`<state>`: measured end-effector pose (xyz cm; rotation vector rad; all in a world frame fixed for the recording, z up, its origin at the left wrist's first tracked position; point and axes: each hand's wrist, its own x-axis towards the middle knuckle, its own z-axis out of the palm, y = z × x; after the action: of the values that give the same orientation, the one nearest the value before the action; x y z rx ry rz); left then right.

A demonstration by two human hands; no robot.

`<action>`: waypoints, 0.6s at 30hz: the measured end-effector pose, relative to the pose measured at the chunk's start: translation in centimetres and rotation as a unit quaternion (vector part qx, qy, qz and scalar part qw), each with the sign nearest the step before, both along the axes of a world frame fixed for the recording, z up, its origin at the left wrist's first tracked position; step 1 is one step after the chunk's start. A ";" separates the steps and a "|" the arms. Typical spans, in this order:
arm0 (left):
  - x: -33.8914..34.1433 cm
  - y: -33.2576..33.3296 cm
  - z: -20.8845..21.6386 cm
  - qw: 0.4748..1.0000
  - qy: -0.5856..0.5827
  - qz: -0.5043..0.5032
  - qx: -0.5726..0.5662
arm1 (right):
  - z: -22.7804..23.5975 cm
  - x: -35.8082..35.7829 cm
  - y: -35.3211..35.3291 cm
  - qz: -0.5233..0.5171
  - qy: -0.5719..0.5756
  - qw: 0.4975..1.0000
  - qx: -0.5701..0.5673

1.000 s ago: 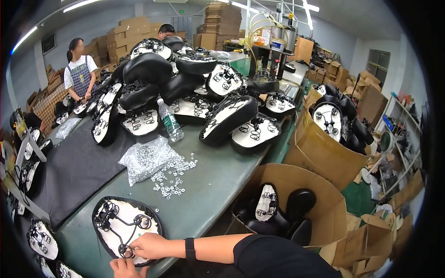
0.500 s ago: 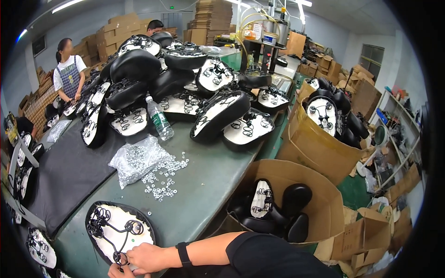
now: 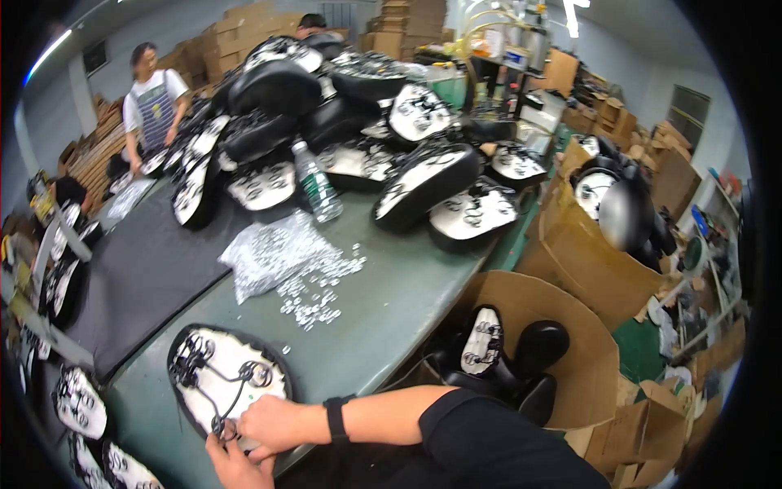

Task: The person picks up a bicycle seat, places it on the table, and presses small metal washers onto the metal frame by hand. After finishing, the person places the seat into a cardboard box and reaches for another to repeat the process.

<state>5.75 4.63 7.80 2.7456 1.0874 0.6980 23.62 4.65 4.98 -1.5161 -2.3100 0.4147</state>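
Note:
A black bicycle saddle (image 3: 244,389) lies underside up on the green table in front of me, showing its white base and black wire springs. My right hand (image 3: 277,422) is closed at its near end, fingers curled down by a spring coil; whatever they pinch is hidden. Below it, my left hand (image 3: 236,464) grips that same end of the saddle, thumb and forefinger beside the coil. Beyond the saddle, loose metal nuts (image 3: 314,297) are scattered next to a clear plastic bag (image 3: 273,253) full of more of them.
Saddles (image 3: 281,88) are piled at the table's far end, with a water bottle (image 3: 316,183) before them. At right stand cardboard boxes (image 3: 570,342) holding saddles. A black mat (image 3: 155,273) covers the left side. A person (image 3: 155,106) works at the far left.
The whole view has shifted, so the table and saddle appear farther right and higher. Both hands stay at the saddle's near end, and more of my left hand shows.

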 end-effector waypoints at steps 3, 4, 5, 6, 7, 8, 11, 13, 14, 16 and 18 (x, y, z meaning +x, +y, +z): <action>-0.1 -0.2 -1.5 0.997 -0.024 0.053 -0.042 | 0.2 0.5 -0.1 0.002 0.039 0.999 0.036; 0.3 -0.1 -1.1 0.998 -0.017 0.044 -0.030 | -0.1 0.9 -0.3 0.000 0.061 0.997 0.056; 0.6 -0.2 -0.5 0.999 -0.013 0.038 -0.036 | -0.9 1.3 -0.4 0.011 0.072 0.993 0.094; 0.9 -0.3 -0.2 0.997 -0.011 0.037 -0.060 | -1.5 1.8 -0.6 0.020 0.084 0.988 0.131; 0.8 0.0 -0.5 0.999 -0.017 0.017 -0.023 | -1.4 2.1 -1.2 0.005 0.101 0.983 0.153; 0.7 0.0 -0.9 0.999 -0.020 0.023 -0.014 | -1.2 2.3 -1.5 -0.013 0.118 0.977 0.175; 0.1 0.0 -1.8 0.998 -0.043 0.043 -0.003 | -0.6 1.7 -1.7 -0.021 0.137 0.969 0.203; -0.3 0.0 -2.0 0.998 -0.042 0.042 0.004 | 0.6 1.2 -1.9 -0.057 0.069 0.986 0.139; -0.5 -0.1 -2.0 0.998 -0.049 0.042 -0.003 | 0.5 1.2 -1.7 -0.051 0.071 0.987 0.138; -0.3 0.0 -2.0 0.998 -0.056 0.037 -0.005 | 0.2 1.8 -1.3 -0.005 0.066 0.992 0.110; -0.3 -0.2 -2.3 0.997 -0.066 0.044 -0.014 | -0.2 1.8 -1.7 -0.005 0.116 0.983 0.146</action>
<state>5.41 4.38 5.48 2.6001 1.1841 0.8548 25.44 2.90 4.76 -1.2659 -2.0762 0.2237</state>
